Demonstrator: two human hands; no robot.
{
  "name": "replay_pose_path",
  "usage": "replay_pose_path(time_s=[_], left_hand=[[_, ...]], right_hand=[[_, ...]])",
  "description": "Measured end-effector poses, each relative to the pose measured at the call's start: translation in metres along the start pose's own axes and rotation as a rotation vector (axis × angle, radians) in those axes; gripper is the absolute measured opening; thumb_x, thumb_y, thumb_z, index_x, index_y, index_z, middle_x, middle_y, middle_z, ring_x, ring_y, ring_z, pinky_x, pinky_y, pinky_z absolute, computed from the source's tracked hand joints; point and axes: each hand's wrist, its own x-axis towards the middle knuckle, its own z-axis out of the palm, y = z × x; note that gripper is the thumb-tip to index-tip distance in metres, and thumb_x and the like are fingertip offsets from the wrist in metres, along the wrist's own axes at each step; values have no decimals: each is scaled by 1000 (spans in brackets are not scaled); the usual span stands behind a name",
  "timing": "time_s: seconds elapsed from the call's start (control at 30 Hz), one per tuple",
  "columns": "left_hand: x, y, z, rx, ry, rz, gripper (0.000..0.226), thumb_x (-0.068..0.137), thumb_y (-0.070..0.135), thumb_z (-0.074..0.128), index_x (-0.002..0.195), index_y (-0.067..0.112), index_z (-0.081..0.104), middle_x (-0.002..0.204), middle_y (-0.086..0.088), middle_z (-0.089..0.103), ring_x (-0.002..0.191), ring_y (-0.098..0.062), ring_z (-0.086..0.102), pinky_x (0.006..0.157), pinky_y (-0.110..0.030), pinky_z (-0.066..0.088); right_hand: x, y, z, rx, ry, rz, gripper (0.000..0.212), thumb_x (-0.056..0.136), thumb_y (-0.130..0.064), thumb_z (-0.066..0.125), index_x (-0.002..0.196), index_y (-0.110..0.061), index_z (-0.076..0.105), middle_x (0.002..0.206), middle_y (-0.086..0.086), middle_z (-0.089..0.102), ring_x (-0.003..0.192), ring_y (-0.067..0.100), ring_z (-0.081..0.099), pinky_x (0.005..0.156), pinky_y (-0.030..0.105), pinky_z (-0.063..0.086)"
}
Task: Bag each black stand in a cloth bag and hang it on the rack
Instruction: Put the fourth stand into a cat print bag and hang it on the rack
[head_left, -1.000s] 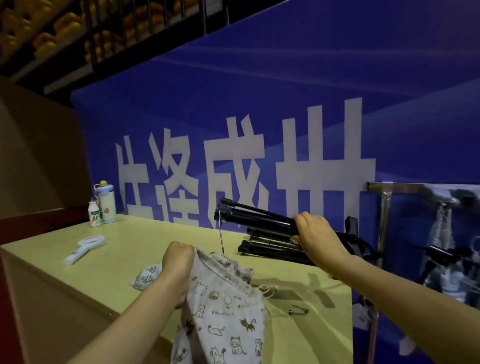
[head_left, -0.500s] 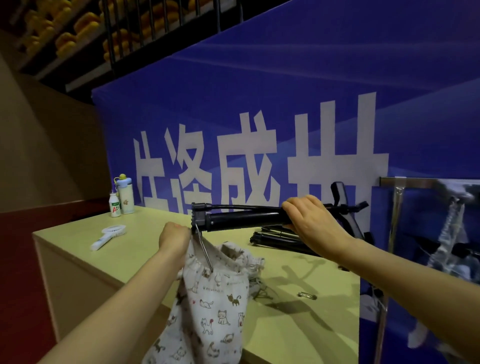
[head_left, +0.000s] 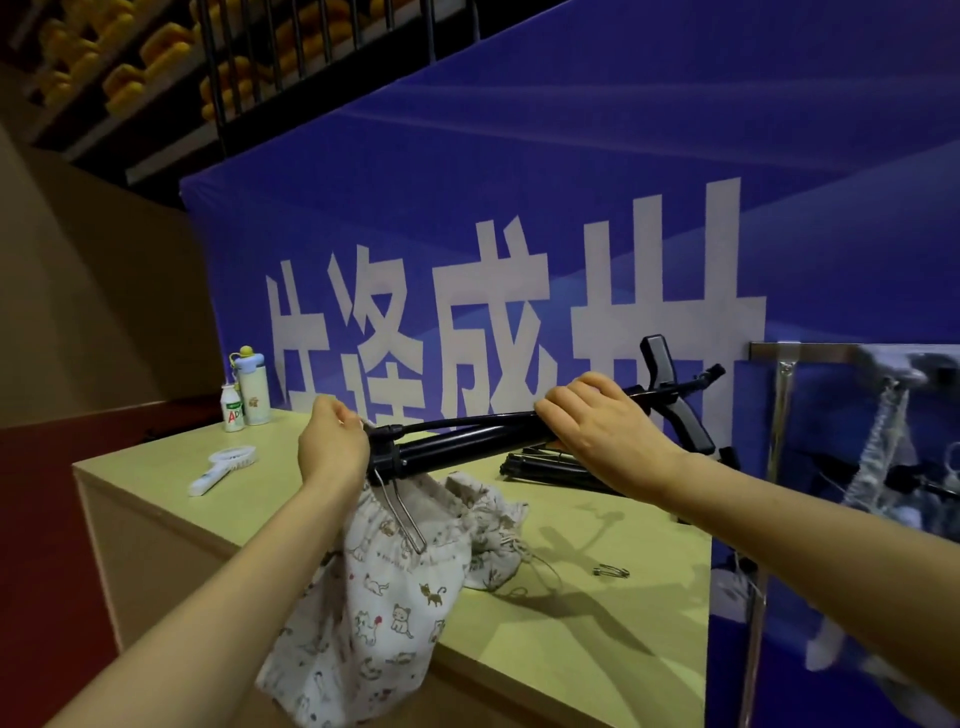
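Blue fabric banner (head_left: 623, 156) with big white characters, stretched upright along the counter's far edge. Pale yellow-green counter (head_left: 597, 639), smooth, matte, box-shaped, with sharp square corners. Metal rack (head_left: 831, 351) just off the counter's right end: shiny flat bar on a slim post, hung with pale bundles too blurred to tell apart.

Cloth bag (head_left: 384, 623) of soft white cotton, printed with small cats, gathered at the mouth, draped over the counter's near edge and hanging below it. Second piece of printed cloth, crumpled on the counter top just beside the bag.

Black stand (head_left: 467, 447) held almost level above the counter: glossy folded tubes, thick collar at the left end, thin wire loop (head_left: 402, 512) dangling from that end across the bag's mouth, clamp-like head at the right end. Left end of the stand touching the left hand and directly over the bag's opening; middle of the shaft under the right hand. More black stands (head_left: 561, 470) lying flat at the counter's far right.

Left hand (head_left: 332, 452) pinching the bag's rim between thumb and fingertips. Right hand (head_left: 602, 421) curled round the stand's shaft from above.

Pale cylindrical bottle (head_left: 253, 389) with a blue cap and a small white bottle (head_left: 231, 414) at the counter's far left corner. White handheld fan (head_left: 223, 467) lying near them. Steel safety pin (head_left: 612, 571) on the counter's right part.
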Motion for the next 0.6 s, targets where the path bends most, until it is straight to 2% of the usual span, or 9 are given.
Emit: replay_pose_path(time_s=[0.1, 0.23, 0.3, 0.4, 0.5, 0.6], left_hand=[[-8, 8, -2, 40, -28, 138, 15, 98, 15, 36, 99, 6, 49, 85, -12, 54, 78, -28, 50, 66, -33, 39], [-23, 15, 6, 88, -131, 262, 12, 99, 18, 38, 96, 10, 46, 71, 0, 49, 66, -20, 47, 55, -30, 36], [-31, 19, 12, 87, -183, 275, 12, 99, 19, 37, 94, 11, 45, 71, 2, 51, 66, -18, 48, 59, -31, 39], [-45, 25, 22, 36, -281, 307, 11, 98, 17, 38, 92, 11, 45, 81, -4, 57, 76, -23, 54, 71, -35, 44], [-55, 29, 28, 48, -313, 350, 11, 98, 17, 37, 88, 15, 42, 85, -4, 54, 83, -25, 52, 76, -41, 46], [-59, 27, 25, 30, -347, 304, 14, 99, 22, 30, 92, 14, 39, 84, -7, 54, 78, -25, 50, 73, -41, 45]], right_hand=[[0, -9, -2, 17, -13, -23, 36, 81, -24, 70, 114, -15, 58, 100, 1, 66, 87, 18, 64, 91, 33, 48], [5, -25, -6, 32, -10, -76, 26, 86, -25, 64, 110, -18, 59, 99, -1, 66, 88, 18, 63, 94, 33, 45], [13, -32, -9, 36, -4, -114, 24, 87, -22, 61, 110, -18, 57, 99, -1, 66, 88, 18, 63, 96, 34, 44], [25, -44, -16, 32, 27, -184, 23, 85, -17, 62, 108, -16, 57, 95, -1, 65, 85, 19, 63, 98, 35, 42], [33, -54, -23, 33, 77, -214, 27, 82, -13, 61, 108, -12, 60, 89, 0, 63, 80, 20, 62, 99, 36, 41], [34, -56, -27, 20, 89, -207, 31, 84, -11, 52, 114, -12, 59, 92, 0, 63, 85, 20, 62, 104, 38, 37]])
